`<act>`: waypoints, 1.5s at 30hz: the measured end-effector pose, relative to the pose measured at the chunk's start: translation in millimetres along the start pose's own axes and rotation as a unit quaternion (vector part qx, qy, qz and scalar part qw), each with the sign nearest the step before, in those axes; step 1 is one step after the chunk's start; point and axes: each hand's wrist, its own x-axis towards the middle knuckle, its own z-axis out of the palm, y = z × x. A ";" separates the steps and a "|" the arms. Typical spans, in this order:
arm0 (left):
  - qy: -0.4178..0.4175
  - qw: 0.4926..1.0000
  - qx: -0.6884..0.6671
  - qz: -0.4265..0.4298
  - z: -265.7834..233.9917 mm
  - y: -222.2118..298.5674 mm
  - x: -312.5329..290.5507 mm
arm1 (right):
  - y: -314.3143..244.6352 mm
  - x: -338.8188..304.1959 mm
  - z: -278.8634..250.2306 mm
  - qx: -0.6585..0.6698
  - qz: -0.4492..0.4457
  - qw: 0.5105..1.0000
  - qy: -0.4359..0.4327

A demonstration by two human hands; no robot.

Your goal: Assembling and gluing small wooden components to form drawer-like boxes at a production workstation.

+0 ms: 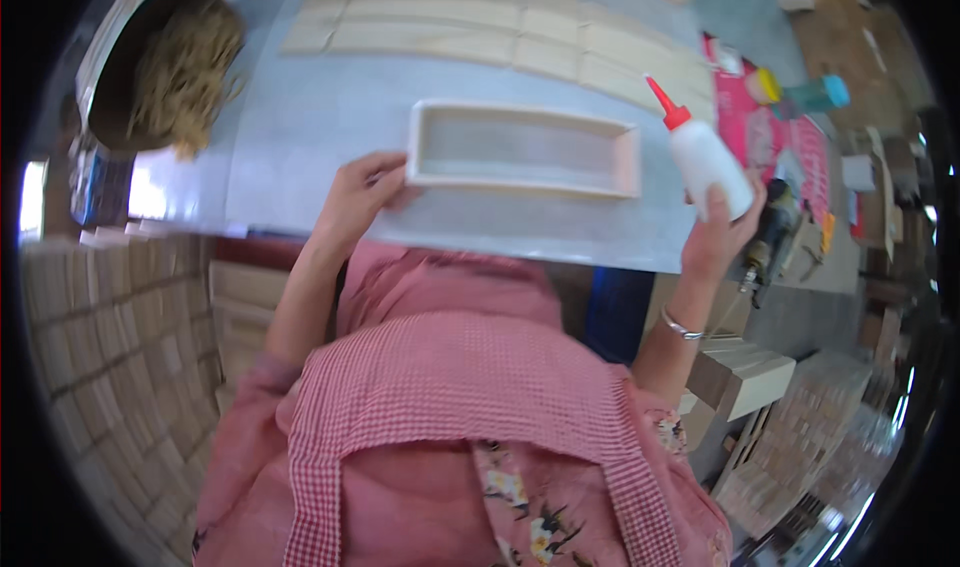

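A long rectangular wooden frame (522,149) of pale wood lies on the grey-white worktable (300,137) in front of me. My left hand (362,193) rests at the frame's near left corner, fingers touching its edge. My right hand (722,229) holds a white glue bottle (706,155) with a red pointed nozzle, upright and tilted a little left, just right of the frame's right end. The nozzle is clear of the wood.
Flat pale wood slats (500,27) lie in rows at the table's far side. A round basin of straw-like shavings (170,62) stands far left. A pink mat (790,137) with small bottles and tools lies to the right. Stacked wooden boxes (110,307) stand lower left and lower right.
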 end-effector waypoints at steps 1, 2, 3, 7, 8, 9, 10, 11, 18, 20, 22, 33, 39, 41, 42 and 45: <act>0.018 1.000 -0.005 -0.005 5.5 4.5 1.1 | 12.1 5.3 -17.8 -0.007 -0.022 1.000 0.020; 0.021 1.000 0.002 -0.014 7.6 7.3 3.3 | 27.4 11.0 -35.9 -0.088 -0.049 0.994 0.036; 0.026 0.999 0.013 -0.023 9.1 9.0 4.7 | 42.2 18.1 -52.9 -0.165 -0.070 0.982 0.055; 0.012 0.999 0.015 -0.034 5.2 9.3 9.2 | 83.9 62.1 -93.8 -0.217 -0.057 0.967 0.120; 0.008 0.999 0.026 -0.047 3.5 7.4 12.4 | 92.3 74.8 -99.8 -0.230 -0.042 0.964 0.129; 0.005 0.999 0.028 -0.039 2.0 5.7 13.4 | 100.0 88.3 -103.2 -0.227 -0.047 0.963 0.136; 0.004 0.999 0.020 -0.049 0.2 4.4 14.2 | 107.4 105.6 -104.5 -0.266 -0.058 0.954 0.127; 0.002 0.998 0.014 -0.062 -1.1 3.0 15.3 | 116.3 122.7 -105.9 -0.304 -0.065 0.943 0.118; -0.024 0.992 0.076 -0.094 1.2 10.0 31.7 | 172.6 218.1 -103.1 -0.555 -0.071 0.820 0.123; -0.022 0.986 0.138 -0.095 11.8 20.3 42.1 | 192.0 224.6 -107.0 -0.444 -0.102 0.882 0.121; -0.035 0.979 0.168 -0.108 14.5 30.4 40.2 | 184.1 224.2 -83.7 -0.376 -0.038 0.920 0.103; -0.096 0.962 0.233 -0.102 -1.1 25.4 60.4 | 11.2 44.6 -287.8 -0.664 -0.059 0.667 0.334; -0.090 0.987 0.109 -0.077 6.0 32.1 40.3 | -28.2 -79.0 -395.3 -0.620 0.447 0.594 0.250; -0.101 0.986 0.112 -0.070 1.4 25.3 38.9 | -25.7 -93.6 -393.3 -0.606 0.452 0.615 0.226; -0.105 0.986 0.115 -0.067 -2.4 23.1 39.3 | -25.6 -96.8 -388.8 -0.577 0.461 0.622 0.259; -0.112 0.987 0.105 -0.040 -9.7 16.4 41.2 | -27.2 -96.1 -386.1 -0.545 0.465 0.634 0.292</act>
